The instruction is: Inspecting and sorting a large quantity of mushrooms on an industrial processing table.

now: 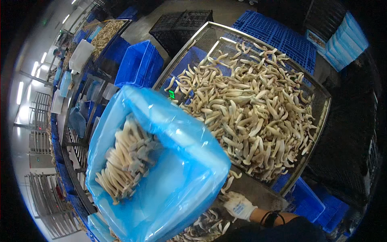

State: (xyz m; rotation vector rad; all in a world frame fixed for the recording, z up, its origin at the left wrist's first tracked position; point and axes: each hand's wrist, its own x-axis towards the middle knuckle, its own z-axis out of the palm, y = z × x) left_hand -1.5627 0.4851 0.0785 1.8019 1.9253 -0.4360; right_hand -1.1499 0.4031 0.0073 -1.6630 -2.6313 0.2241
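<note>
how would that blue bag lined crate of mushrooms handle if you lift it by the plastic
The blue plastic liner looks thin and floppy, so it would likely slip or stretch. The mushrooms inside are piled to one side, so the load may shift. They look soft and probably bruise easily.

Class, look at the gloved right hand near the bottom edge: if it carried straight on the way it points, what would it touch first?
The right hand points up and left, toward the blue bag-lined container. That bag's lower corner would likely come first; it may already touch, as depth is unclear.
</note>
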